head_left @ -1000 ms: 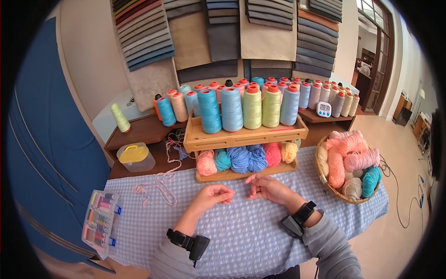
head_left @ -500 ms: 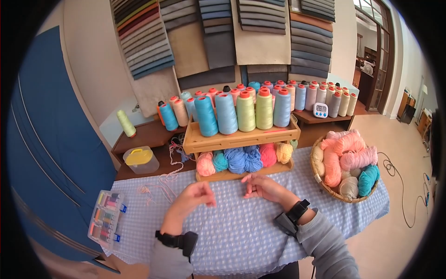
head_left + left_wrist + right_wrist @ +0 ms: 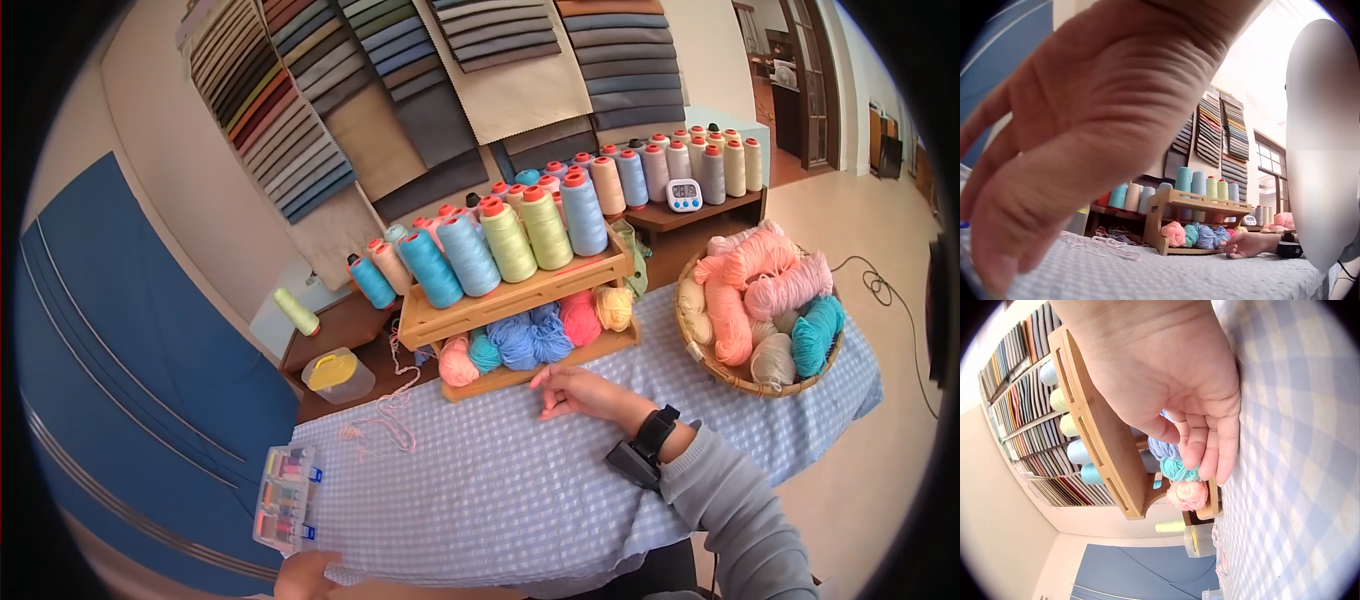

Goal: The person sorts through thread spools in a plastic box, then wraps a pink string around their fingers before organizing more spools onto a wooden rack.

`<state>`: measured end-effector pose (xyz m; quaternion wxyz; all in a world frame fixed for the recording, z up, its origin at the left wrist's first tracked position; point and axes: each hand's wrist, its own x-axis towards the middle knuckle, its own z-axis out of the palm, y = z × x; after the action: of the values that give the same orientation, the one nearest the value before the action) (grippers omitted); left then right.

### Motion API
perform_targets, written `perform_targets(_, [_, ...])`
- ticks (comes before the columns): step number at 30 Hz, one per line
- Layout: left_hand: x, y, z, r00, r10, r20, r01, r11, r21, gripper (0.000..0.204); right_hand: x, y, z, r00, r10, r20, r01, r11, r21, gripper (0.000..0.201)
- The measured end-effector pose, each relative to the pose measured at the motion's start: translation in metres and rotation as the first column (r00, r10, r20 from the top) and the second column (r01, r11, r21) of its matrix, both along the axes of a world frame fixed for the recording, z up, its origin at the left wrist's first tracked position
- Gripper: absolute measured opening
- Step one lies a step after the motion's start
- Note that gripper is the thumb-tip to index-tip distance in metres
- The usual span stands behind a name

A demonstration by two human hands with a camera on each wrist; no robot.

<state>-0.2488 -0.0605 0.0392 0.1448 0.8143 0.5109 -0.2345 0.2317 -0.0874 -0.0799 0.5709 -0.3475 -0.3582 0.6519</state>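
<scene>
- Table (image 3: 318,406): blue-and-white checked cloth (image 3: 450,490) over most of it; tub (image 3: 347,380) on its brown part
- On the cloth: wooden rack (image 3: 515,306) at the back, basket (image 3: 722,374) at right, clear box (image 3: 283,505) at left, loose pink yarn (image 3: 403,432) between box and rack
- Brown shelf (image 3: 690,215) at right: timer (image 3: 684,195), cones (image 3: 733,168)
</scene>
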Motion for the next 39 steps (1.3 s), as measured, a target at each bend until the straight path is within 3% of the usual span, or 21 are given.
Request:
perform_targets(2, [0.005,-0.006,-0.001,0.998,-0.031,0.048,0.018,0.965,0.26,0.043,0.001,0.001,-0.001,1.0,0.004,0.003,-0.004,1.0,-0.001,0.019])
perform_targets(3, [0.023,-0.009,0.004,0.987,-0.094,0.127,0.056,0.96,0.274,0.04,0.0,0.002,-0.002,1.0,0.003,0.011,-0.003,1.0,-0.01,0.019])
perform_targets(5, [0.071,-0.011,0.017,0.943,-0.131,0.305,0.08,0.981,0.175,0.035,0.001,0.002,-0.001,1.0,0.007,0.009,-0.007,1.0,-0.006,0.019])
perform_targets(7, [0.113,-0.011,0.016,0.882,0.042,0.469,0.014,0.993,-0.115,0.03,0.001,0.0,-0.001,1.0,0.005,0.008,-0.005,1.0,-0.006,0.019])
perform_targets(9, [0.151,-0.011,0.003,0.764,-0.054,0.643,0.157,0.982,-0.104,0.032,0.002,0.001,-0.001,1.0,0.011,0.003,-0.011,1.0,-0.005,0.019])
perform_targets(10, [0.171,-0.008,-0.01,0.639,-0.046,0.768,0.221,0.967,-0.125,0.032,0.003,0.001,-0.002,1.0,0.004,0.008,-0.004,1.0,-0.005,0.019])
perform_targets(11, [0.191,-0.003,-0.024,0.495,-0.025,0.869,0.286,0.949,-0.135,0.033,0.003,0.001,-0.003,1.0,0.011,-0.004,-0.011,1.0,0.01,0.019])
perform_targets(13, [0.229,0.009,-0.037,0.387,0.093,0.917,0.395,0.882,-0.256,0.035,0.003,0.0,-0.004,1.0,0.012,-0.007,-0.011,1.0,0.025,0.019])
perform_targets(14, [0.246,0.015,-0.043,0.38,0.09,0.921,0.403,0.88,-0.253,0.035,0.003,-0.001,-0.002,1.0,0.015,-0.019,-0.015,1.0,0.02,0.019])
perform_targets(16, [0.276,0.029,-0.054,0.313,0.402,0.86,0.463,0.726,-0.508,0.033,0.003,0.0,-0.004,1.0,0.01,-0.021,-0.01,1.0,0.017,0.019])
perform_targets(17, [0.287,0.035,-0.059,0.31,0.4,0.863,0.473,0.722,-0.505,0.033,0.002,0.001,-0.008,1.0,-0.007,-0.031,0.007,1.0,0.017,0.019])
perform_targets(19, [0.307,0.047,-0.07,0.191,0.651,0.735,0.484,0.589,-0.647,0.032,0.002,0.002,-0.009,1.0,-0.01,-0.03,0.011,1.0,0.022,0.019])
perform_targets(21, [0.315,0.064,-0.101,0.16,0.663,0.731,0.516,0.576,-0.635,0.034,0.001,0.002,-0.007,0.999,-0.029,-0.029,0.029,1.0,0.004,0.019])
perform_targets(23, [0.317,0.066,-0.109,0.132,0.685,0.716,0.54,0.556,-0.632,0.035,0.001,0.0,-0.008,0.998,-0.045,-0.035,0.044,0.999,-0.027,0.02])
perform_targets(25, [0.31,0.07,-0.108,0.127,0.75,0.649,0.589,0.469,-0.658,0.041,0.001,0.001,-0.007,0.999,-0.015,-0.029,0.016,1.0,0.016,0.02])
perform_targets(35, [0.309,0.073,-0.111,0.106,0.776,0.621,0.652,0.418,-0.633,0.05,-0.004,-0.001,0.002,1.0,-0.004,0.03,0.005,0.999,-0.041,0.025])
perform_targets(39, [0.308,0.072,-0.109,0.111,0.755,0.646,0.638,0.444,-0.629,0.048,-0.004,0.0,0.002,0.999,-0.027,0.041,0.03,0.997,-0.07,0.026])
